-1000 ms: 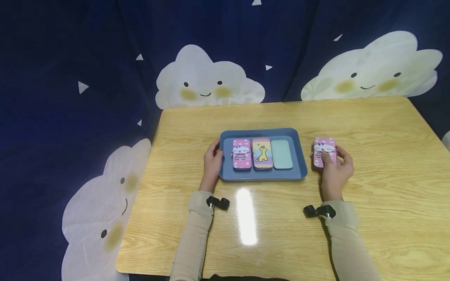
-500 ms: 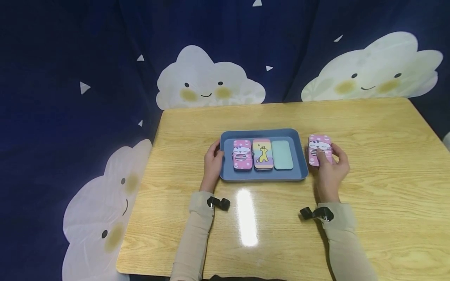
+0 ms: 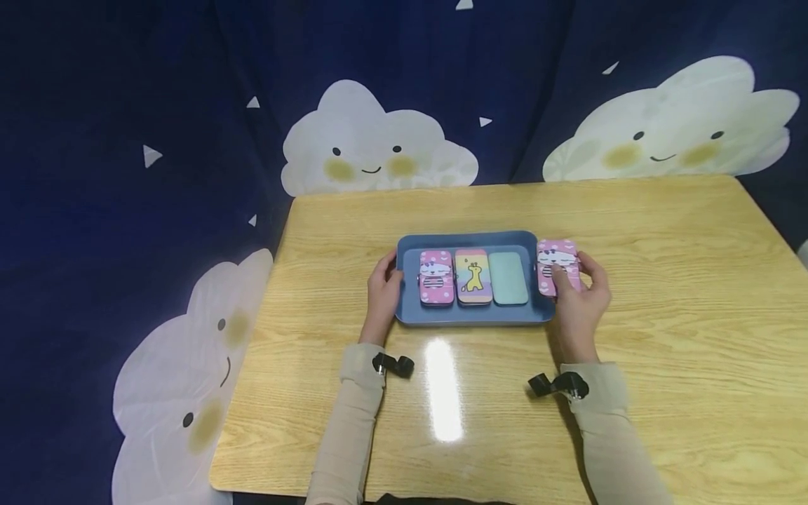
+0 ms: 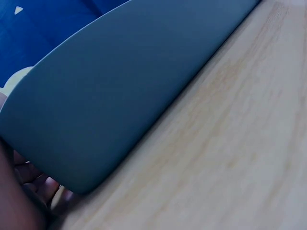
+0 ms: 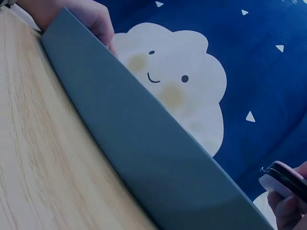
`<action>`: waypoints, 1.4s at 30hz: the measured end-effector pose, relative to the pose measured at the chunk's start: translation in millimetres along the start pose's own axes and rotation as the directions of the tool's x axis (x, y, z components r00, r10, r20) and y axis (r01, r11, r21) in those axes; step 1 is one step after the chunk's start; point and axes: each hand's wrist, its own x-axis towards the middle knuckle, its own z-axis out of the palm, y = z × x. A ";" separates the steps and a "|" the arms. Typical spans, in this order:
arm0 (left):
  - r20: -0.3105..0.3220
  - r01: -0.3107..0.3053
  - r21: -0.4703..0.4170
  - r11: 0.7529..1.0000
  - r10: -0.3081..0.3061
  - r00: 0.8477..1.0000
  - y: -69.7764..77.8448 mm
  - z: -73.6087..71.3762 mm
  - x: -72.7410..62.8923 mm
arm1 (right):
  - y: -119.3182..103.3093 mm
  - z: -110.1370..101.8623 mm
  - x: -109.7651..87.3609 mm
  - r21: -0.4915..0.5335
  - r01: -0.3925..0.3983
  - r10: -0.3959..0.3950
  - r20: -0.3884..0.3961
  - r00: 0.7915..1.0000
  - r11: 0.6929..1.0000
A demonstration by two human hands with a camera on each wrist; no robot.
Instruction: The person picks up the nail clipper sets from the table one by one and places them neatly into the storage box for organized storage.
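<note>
A shallow blue tray point(image 3: 473, 317) sits on the wooden table with small tin boxes inside. From left to right lie a pink cat tin point(image 3: 435, 279), a striped giraffe tin point(image 3: 473, 278) and a plain mint-green tin point(image 3: 508, 279). At the tray's left side, my left hand point(image 3: 382, 294) grips its wall; fingers show behind the corner in the left wrist view. My right hand point(image 3: 581, 305) pinches another pink cat tin point(image 3: 558, 256), thumb on top, which overlaps the tray's right rim. In the right wrist view this tin point(image 5: 283, 179) hangs above rim height.
Inside the tray, a strip of bare floor point(image 3: 536, 301) lies right of the mint-green tin. Wooden tabletop point(image 3: 682, 315) stretches out around the tray. A dark blue curtain point(image 3: 404, 42) with smiling clouds stands behind the table's back edge.
My right hand has moved left with the pink cat tin, from the table beside the tray to over its right rim. My left hand and the tray have stayed in place.
</note>
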 end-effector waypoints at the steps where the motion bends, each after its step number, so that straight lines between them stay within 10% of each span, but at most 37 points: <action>1: 0.000 0.001 0.000 1.000 -0.001 1.000 0.0 0.0 0.2 | 0.2 1.1 -0.6 -0.034 0.010 -0.010 0.001 1.000 0.999; 13: -0.016 -0.035 0.009 0.999 0.036 0.999 -1.8 -0.2 1.3 | 5.1 12.6 -7.9 -0.218 0.094 -0.086 0.048 0.995 0.971; 31: -0.019 -0.036 0.024 0.999 0.036 0.999 -2.7 0.2 2.6 | 6.1 25.7 -12.7 -0.604 0.275 -0.146 0.255 0.956 0.748; 42: -0.010 -0.061 -0.008 0.998 0.061 0.998 -2.6 -0.8 1.9 | 13.5 33.3 -12.9 -0.623 0.282 -0.101 0.310 0.945 0.729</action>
